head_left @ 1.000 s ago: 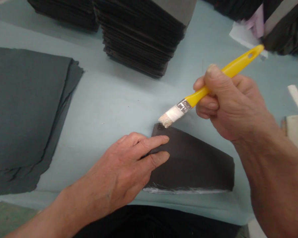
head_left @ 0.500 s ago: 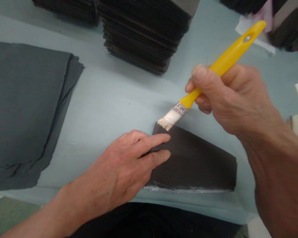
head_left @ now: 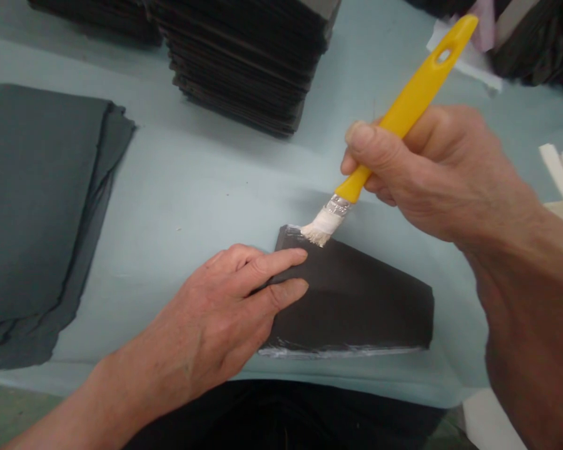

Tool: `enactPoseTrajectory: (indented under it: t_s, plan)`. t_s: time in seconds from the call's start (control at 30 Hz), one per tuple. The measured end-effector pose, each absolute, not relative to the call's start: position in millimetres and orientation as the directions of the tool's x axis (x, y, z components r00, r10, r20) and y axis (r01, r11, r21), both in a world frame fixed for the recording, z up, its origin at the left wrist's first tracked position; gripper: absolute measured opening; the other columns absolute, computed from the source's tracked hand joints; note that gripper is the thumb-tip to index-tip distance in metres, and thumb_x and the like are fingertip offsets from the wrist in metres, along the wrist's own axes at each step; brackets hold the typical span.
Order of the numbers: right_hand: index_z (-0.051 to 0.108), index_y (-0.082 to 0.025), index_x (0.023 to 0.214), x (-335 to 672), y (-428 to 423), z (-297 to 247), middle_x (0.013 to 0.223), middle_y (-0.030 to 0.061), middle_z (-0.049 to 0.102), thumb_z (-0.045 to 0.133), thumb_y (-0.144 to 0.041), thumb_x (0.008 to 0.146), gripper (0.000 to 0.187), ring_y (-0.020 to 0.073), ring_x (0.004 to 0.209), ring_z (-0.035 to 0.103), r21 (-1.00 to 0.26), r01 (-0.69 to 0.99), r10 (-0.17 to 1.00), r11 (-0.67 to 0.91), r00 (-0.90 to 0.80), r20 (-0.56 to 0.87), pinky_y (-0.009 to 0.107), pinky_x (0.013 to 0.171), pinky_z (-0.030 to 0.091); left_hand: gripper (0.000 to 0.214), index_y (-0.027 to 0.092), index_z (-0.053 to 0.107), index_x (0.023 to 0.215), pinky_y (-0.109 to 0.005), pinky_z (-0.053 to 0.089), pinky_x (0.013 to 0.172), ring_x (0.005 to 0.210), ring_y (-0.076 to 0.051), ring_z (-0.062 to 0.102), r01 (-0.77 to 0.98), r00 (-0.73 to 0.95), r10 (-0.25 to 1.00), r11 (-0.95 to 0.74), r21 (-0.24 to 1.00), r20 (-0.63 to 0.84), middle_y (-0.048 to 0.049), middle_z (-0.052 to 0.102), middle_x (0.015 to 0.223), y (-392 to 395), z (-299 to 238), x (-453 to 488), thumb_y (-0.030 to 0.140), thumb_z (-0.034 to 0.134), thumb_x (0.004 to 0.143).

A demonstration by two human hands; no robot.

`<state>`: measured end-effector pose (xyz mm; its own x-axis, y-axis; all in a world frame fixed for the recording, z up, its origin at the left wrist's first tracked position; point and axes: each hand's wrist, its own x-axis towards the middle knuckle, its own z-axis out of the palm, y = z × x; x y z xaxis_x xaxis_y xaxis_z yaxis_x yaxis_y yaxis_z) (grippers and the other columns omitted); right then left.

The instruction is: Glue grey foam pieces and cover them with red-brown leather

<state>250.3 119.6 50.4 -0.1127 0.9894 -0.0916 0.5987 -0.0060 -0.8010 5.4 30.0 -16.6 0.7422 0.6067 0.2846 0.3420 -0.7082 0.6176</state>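
A stack of dark, tapering flat pieces (head_left: 356,300), paper or thin card by the look of it, lies near the table's front edge. My left hand (head_left: 229,300) rests on its left end, index finger and thumb stretched out flat on top; the other fingers are mostly hidden. My right hand (head_left: 431,169) grips a yellow-handled paintbrush (head_left: 413,94), tilted with its handle up to the right. The pale bristles touch the stack's far edge near its left corner. White, paste-like streaks show along the near edge and at that far corner.
Tall piles of black sheets (head_left: 244,69) stand at the back. On the left lies a layered dark grey-green sheet pile (head_left: 37,206). White strips (head_left: 556,169) and more dark material (head_left: 539,50) are at the right of the pale blue table (head_left: 178,175).
The brush has moved a little right along the stack's far edge, and a white streak now shows at the corner behind it. My left hand stays on the stack; the whole view has shifted slightly.
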Motion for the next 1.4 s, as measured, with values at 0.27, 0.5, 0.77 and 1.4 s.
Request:
enactPoseTrajectory:
  t_s: [0.27,0.5,0.77,1.4]
  plan:
    - [0.070,-0.016,0.067,260,117,60,0.049,-0.0029,0.047,0.067,-0.022,0.105,0.038,0.0064,0.046,0.036,-0.788,0.616,0.977,0.011,-0.173,-0.122,0.026,0.043,0.023,0.035,0.014,0.063,0.134,-0.038,0.051,0.107,0.128,-0.021,0.061,0.318,0.749,0.584,-0.731,0.604,0.313,-0.0132,0.063,0.154,30,-19,4,0.001,0.046,0.106]
    - [0.068,-0.017,0.069,267,105,63,0.048,-0.0059,0.046,0.062,-0.016,0.108,0.039,0.0046,0.045,0.038,-0.898,0.438,0.997,0.027,-0.082,-0.010,0.024,0.044,0.024,0.040,0.016,0.060,0.140,-0.039,0.049,0.109,0.127,-0.021,0.060,0.328,0.752,0.603,-0.692,0.642,0.265,-0.0119,0.058,0.160,30,-16,1,0.001,0.047,0.106]
    - [0.076,-0.022,0.085,282,88,40,0.055,-0.0056,0.050,0.091,-0.065,0.081,0.046,0.0088,0.051,0.045,-0.989,0.145,1.000,0.000,0.011,0.002,0.026,0.049,0.036,0.038,0.017,0.060,0.139,-0.036,0.047,0.111,0.125,-0.019,0.057,0.324,0.761,0.600,-0.682,0.656,0.247,-0.0093,0.058,0.159,29,-15,0,0.003,0.047,0.107]
    - [0.071,-0.019,0.084,282,85,28,0.056,-0.0076,0.045,0.091,-0.063,0.079,0.048,0.0072,0.047,0.041,-0.992,0.107,0.998,-0.063,0.030,-0.060,0.022,0.044,0.039,0.036,0.020,0.061,0.135,-0.041,0.053,0.105,0.119,-0.022,0.062,0.347,0.748,0.614,-0.685,0.640,0.251,-0.0100,0.060,0.158,29,-16,2,0.005,0.047,0.106]
